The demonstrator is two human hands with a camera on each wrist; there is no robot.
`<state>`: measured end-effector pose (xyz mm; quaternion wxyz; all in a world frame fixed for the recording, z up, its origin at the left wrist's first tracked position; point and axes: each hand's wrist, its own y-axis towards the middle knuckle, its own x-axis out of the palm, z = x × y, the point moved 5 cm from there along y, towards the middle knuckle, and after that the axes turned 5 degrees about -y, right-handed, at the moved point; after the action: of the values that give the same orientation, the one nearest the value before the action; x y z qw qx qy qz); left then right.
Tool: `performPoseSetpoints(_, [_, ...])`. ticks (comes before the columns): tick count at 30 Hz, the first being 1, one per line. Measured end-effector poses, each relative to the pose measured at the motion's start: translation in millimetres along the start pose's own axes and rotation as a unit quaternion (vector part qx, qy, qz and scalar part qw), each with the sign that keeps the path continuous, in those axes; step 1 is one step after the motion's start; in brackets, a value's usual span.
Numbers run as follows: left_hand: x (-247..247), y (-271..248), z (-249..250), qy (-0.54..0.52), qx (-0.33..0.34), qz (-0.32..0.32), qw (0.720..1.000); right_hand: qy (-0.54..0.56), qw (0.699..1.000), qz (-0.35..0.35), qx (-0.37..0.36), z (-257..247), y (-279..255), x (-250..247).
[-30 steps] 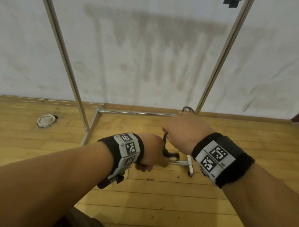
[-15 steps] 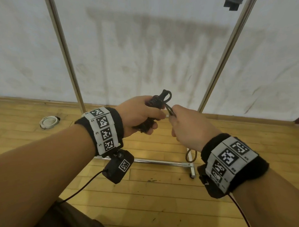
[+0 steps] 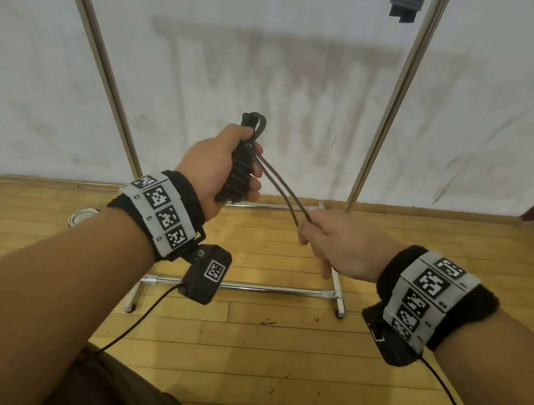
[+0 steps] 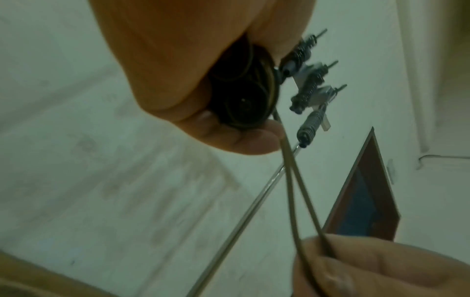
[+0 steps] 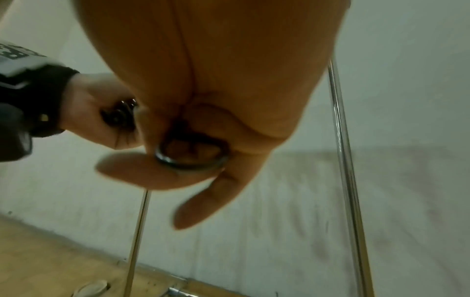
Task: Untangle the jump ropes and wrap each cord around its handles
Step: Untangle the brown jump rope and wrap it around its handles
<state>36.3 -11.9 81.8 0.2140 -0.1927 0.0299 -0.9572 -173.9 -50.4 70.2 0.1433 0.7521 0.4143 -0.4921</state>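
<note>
1. Left hand (image 3: 218, 166) clenched round the black handles (image 3: 241, 167), held upright at chest height in front of the white wall (image 3: 296, 66); cord already coiled in tight turns down most of their length.
2. Right hand (image 3: 340, 245) pinching the cord (image 3: 278, 184) between thumb and fingers, lower and to the right; two strands drawn taut from the handles down to that pinch (closed end loop visible in the right wrist view (image 5: 190, 156)).
3. Judged nearly finished for this rope: only the short doubled tail left to wind or tuck under a turn; no knots visible in the free part.
4. Metal rack (image 3: 240, 288) standing on the wooden floor (image 3: 253, 354) behind the hands; several dark bundles hanging high on it in the left wrist view (image 4: 309, 94), too blurred to name.
5. No second tangled rope visible; remaining work beyond this one cannot be told.
</note>
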Motion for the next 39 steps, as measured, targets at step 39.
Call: performPoseSetpoints(39, [25, -3, -57, 0.232, -0.083, -0.08, 0.966, -0.162, 0.981, 0.098, -0.045, -21, -12, -26])
